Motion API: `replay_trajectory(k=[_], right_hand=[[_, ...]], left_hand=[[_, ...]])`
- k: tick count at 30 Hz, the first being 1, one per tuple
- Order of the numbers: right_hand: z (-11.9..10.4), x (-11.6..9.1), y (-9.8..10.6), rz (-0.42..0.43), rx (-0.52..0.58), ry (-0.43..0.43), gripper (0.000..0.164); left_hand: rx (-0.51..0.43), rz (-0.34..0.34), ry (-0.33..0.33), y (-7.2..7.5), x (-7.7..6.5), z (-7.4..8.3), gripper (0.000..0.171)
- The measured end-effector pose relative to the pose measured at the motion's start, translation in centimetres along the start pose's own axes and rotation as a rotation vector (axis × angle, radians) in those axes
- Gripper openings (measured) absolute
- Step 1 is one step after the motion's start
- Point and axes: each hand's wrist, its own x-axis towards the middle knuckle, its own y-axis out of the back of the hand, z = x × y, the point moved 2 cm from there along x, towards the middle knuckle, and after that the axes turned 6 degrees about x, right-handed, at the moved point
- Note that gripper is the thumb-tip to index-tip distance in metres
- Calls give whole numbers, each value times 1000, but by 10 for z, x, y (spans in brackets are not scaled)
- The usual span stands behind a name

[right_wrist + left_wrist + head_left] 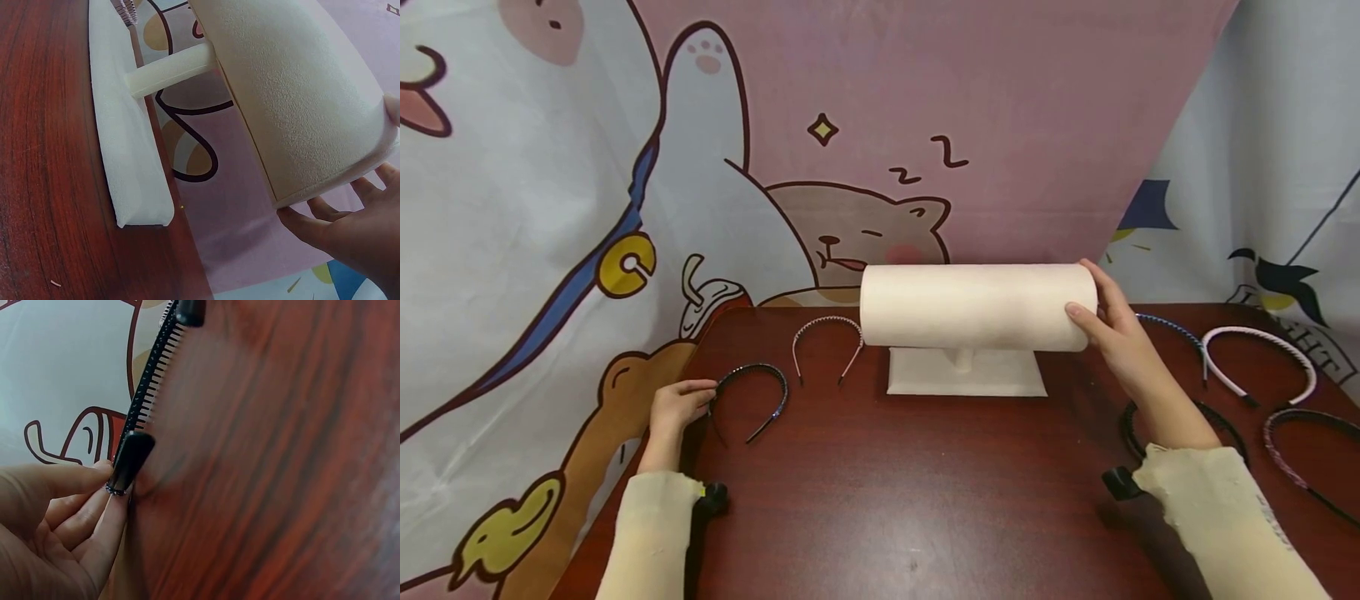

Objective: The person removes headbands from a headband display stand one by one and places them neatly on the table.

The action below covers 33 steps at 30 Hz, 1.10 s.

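Observation:
My left hand (pixel 673 412) pinches one side of a black beaded headband (pixel 786 392) at the table's left edge. In the left wrist view, thumb and fingers close on the headband (pixel 147 384) near one black tip, and small teeth line its inner side. My right hand (pixel 1120 337) grips the right end of a cream padded roll on a headband stand (pixel 970 308), thumb in front and most other fingers hidden behind. From the right wrist, the fingers of that hand (pixel 356 231) lie along the roll's end rim. The stand's flat base (pixel 966 382) is on the table.
A pale beaded headband (pixel 827 318) stands left of the stand. To the right lie a blue headband (pixel 1176 327), a white one (pixel 1262 331), a black one (pixel 1228 421) and a purplish one (pixel 1273 446). A printed cartoon cloth (pixel 1037 125) hangs behind the brown table (pixel 925 500).

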Motion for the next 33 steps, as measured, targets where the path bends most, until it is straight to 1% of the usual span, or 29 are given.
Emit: replay_trajectory(k=[5, 9, 16, 20, 27, 33], right_hand=[[0, 0, 0, -2, 27, 6, 67], [0, 0, 1, 1, 32, 4, 68], [0, 0, 1, 9, -5, -11, 68], [0, 0, 1, 10, -18, -13, 68], [-1, 0, 0, 12, -14, -11, 67], [0, 0, 0, 11, -7, -18, 67]], left_hand=[[20, 29, 1, -2, 3, 1, 33], [6, 60, 12, -4, 7, 3, 31], [-56, 95, 21, -9, 12, 4, 32], [-90, 84, 22, -9, 12, 4, 34], [-186, 28, 7, -7, 7, 5, 37], [-202, 10, 1, -4, 6, 6, 35]])
